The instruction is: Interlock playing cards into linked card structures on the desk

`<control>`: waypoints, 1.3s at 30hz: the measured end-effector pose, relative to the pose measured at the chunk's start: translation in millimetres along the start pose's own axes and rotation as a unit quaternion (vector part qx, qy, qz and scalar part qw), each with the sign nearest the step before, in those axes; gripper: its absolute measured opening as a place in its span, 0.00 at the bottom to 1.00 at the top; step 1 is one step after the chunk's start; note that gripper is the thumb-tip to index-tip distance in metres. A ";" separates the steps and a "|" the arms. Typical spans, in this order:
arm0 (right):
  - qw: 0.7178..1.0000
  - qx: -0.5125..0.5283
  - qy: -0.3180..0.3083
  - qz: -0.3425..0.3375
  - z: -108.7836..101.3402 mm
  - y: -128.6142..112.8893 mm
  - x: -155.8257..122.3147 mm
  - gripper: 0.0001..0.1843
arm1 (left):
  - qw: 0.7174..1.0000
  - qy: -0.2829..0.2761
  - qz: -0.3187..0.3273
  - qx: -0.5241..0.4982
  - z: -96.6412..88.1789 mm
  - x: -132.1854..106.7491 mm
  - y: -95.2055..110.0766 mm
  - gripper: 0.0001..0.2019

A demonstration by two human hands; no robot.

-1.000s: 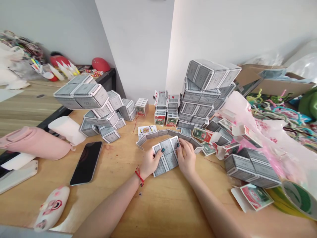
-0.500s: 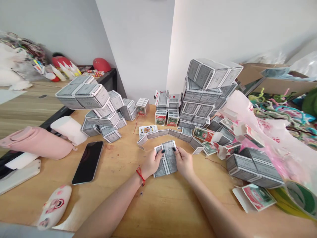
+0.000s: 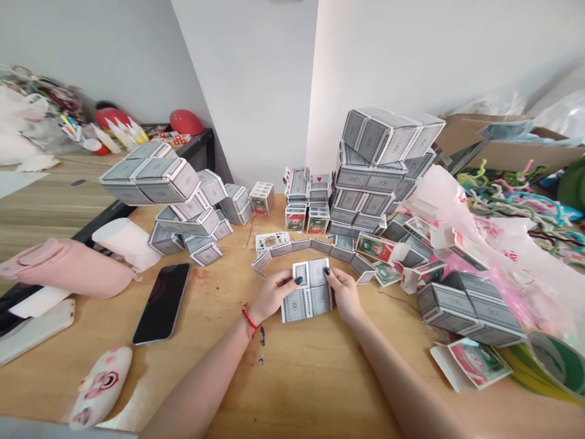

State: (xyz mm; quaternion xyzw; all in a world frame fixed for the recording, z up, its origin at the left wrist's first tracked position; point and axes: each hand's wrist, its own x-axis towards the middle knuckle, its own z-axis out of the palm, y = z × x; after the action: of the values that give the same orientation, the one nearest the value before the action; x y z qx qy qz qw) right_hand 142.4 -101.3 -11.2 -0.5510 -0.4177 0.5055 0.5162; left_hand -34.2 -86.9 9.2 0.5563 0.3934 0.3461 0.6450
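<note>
Both of my hands hold a flat panel of grey-backed playing cards (image 3: 307, 296) just above the wooden table. My left hand (image 3: 274, 296) grips its left edge, thumb on top and fingers hidden beneath. On the opposite side, my right hand (image 3: 345, 291) pinches the upper right edge with the thumb on the card face. Beyond the panel stands a curved strip of folded cards (image 3: 301, 245). A face-up king-like card (image 3: 272, 240) lies behind the strip's left end. Two card boxes with red and green fronts (image 3: 295, 219) stand farther back, with cards on top.
A tall stack of card blocks (image 3: 365, 174) rises at right, and a leaning stack (image 3: 155, 177) at left. A black phone (image 3: 161, 303), pink bottle (image 3: 68, 268) and white case (image 3: 101, 387) lie left. Opened card boxes (image 3: 478, 363), a card block (image 3: 470, 311) and green-yellow tape (image 3: 548, 366) sit right.
The card panel has straightened from skewed to nearly square, its two halves now lining up. My left hand has shifted slightly left and my right hand slightly right.
</note>
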 end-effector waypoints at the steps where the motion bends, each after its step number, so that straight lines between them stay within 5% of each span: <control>1: 1.000 0.007 -0.004 0.000 -1.0 0.8 1.1 0.21 | 1.000 0.002 -0.004 -0.011 -1.8 0.8 0.7 0.14; 12: 0.995 0.062 -0.065 0.036 3.0 3.5 -2.8 0.18 | 0.987 -0.005 -0.050 -0.150 -9.5 5.9 -0.4 0.10; 20: 0.966 0.194 -0.125 0.116 18.0 -5.8 -12.3 0.17 | 0.981 0.001 0.007 -0.196 -1.5 7.4 -2.5 0.23; 25: 0.963 0.149 -0.170 0.149 29.1 -1.3 -20.2 0.21 | 0.978 -0.090 -0.043 -0.182 7.1 4.3 3.2 0.25; 29: 0.981 0.052 -0.161 0.093 27.0 -0.1 -17.9 0.23 | 0.994 -0.034 -0.022 -0.104 8.2 3.2 6.5 0.22; 34: 0.970 0.133 -0.182 0.094 17.0 -8.1 -14.1 0.23 | 0.994 0.090 0.006 -0.063 6.9 5.1 7.9 0.19; 39: 0.962 0.156 -0.188 0.125 11.3 -3.0 -12.1 0.21 | 0.996 0.075 0.012 -0.055 9.2 5.6 4.1 0.23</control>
State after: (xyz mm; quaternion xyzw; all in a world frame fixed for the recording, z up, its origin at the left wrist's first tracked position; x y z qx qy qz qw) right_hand 129.7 -111.1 -6.3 -0.4067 -0.3514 0.7189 0.4407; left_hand -23.4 -85.4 13.2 0.4967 0.4145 0.4160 0.6391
